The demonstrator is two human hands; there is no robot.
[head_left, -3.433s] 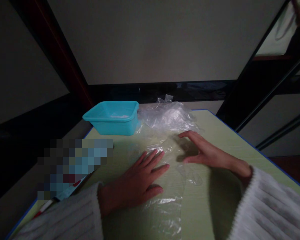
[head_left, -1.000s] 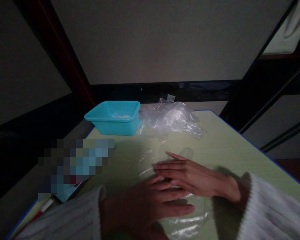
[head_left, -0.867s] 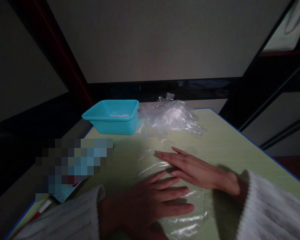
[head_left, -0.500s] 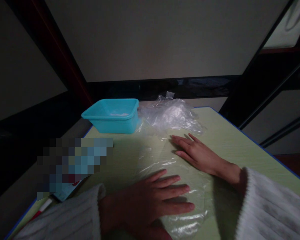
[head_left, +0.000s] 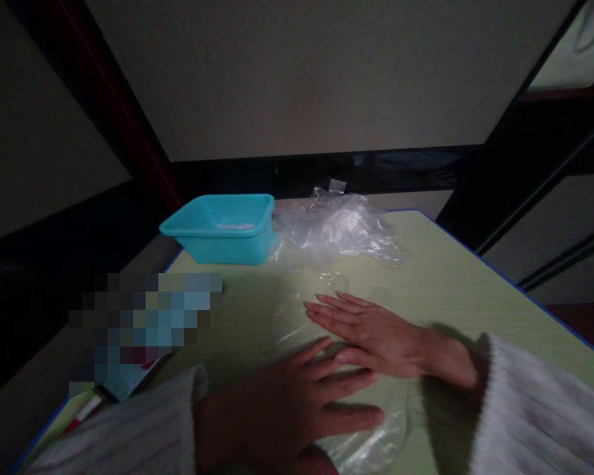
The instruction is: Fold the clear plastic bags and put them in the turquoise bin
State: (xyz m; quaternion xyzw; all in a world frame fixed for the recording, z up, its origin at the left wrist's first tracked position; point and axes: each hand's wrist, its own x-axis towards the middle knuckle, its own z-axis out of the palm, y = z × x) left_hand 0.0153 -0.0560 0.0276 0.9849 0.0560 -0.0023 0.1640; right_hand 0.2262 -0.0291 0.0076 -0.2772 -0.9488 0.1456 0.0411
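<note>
A clear plastic bag (head_left: 371,448) lies spread flat on the table in front of me, partly covered by both hands. My left hand (head_left: 297,402) presses on it with the fingers stretched and spread, holding nothing. Just beyond it, my right hand (head_left: 376,336) is laid out over the bag, fingers extended and pointing left. Its thumb reaches the fingers of my left hand; whether they touch I cannot tell.
A turquoise plastic basin (head_left: 222,247) stands at the back left of the light green table (head_left: 455,277). Beside it is a crumpled heap of clear plastic bags (head_left: 341,227). A blurred-out flat item (head_left: 148,330) lies at the left edge, near a red and white stick (head_left: 84,412).
My right hand has moved left and nearer to me over the bag, close to my left hand. My left hand has stayed in place.
</note>
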